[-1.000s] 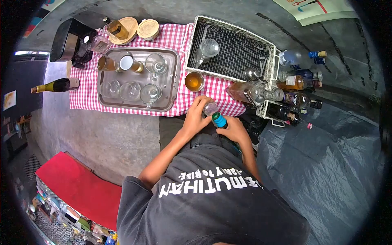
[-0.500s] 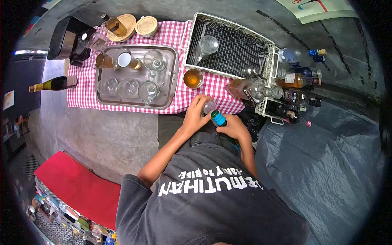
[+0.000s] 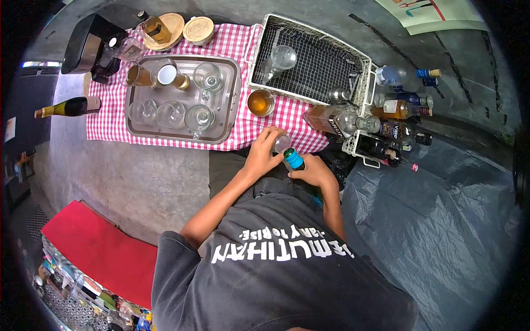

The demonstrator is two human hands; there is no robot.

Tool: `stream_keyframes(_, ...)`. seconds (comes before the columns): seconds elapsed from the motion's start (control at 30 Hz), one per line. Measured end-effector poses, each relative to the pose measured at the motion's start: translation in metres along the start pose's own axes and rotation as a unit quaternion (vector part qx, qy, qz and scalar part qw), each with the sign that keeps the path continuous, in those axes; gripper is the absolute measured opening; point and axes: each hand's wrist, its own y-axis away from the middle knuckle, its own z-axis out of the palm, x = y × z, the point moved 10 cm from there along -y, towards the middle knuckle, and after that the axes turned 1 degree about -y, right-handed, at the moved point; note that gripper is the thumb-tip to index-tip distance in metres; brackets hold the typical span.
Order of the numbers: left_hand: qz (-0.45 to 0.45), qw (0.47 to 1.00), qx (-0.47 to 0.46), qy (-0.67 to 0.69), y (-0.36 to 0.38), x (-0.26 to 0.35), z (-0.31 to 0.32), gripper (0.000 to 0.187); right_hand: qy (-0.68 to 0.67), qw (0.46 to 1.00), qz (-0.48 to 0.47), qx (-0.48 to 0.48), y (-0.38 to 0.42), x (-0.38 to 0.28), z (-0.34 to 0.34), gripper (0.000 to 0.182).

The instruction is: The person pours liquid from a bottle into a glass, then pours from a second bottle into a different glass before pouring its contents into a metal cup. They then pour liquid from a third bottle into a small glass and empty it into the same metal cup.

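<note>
My left hand curls around a small clear glass at the near edge of the checkered cloth. In my right hand is a bottle with a blue band around its green neck. The bottle's mouth points up toward the glass, right by its rim, and its body is mostly hidden under my hand. Just beyond my left hand, a glass of amber liquid stands on the cloth.
A metal tray holds several glasses and mugs. Behind, a white wire basket contains a glass. Several bottles crowd the right side. A dark bottle stands at far left, near a black appliance.
The whole view has shifted slightly, so things sit a little further left. Both hands keep their hold on the glass and the bottle, with hardly any movement between them.
</note>
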Motion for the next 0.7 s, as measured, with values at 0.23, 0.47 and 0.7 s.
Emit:
stream_keyframes(0.23, -0.012, 1.000, -0.003, 0.016, 0.002, -0.003, -0.002, 0.052, -0.013, 0.998, 0.051, -0.043, -0.004, 0.006, 0.009, 0.047)
stream_keyframes(0.47, -0.016, 1.000, -0.023, 0.006, 0.002, -0.005, 0.000, 0.054, -0.008, 0.996, 0.062, -0.066, -0.002, -0.004, 0.007, 0.047)
stream_keyframes(0.7, -0.022, 0.999, -0.025, 0.017, -0.001, -0.007, 0.000, 0.052, -0.004, 0.995, 0.064, -0.074, -0.004, -0.002, 0.007, 0.049)
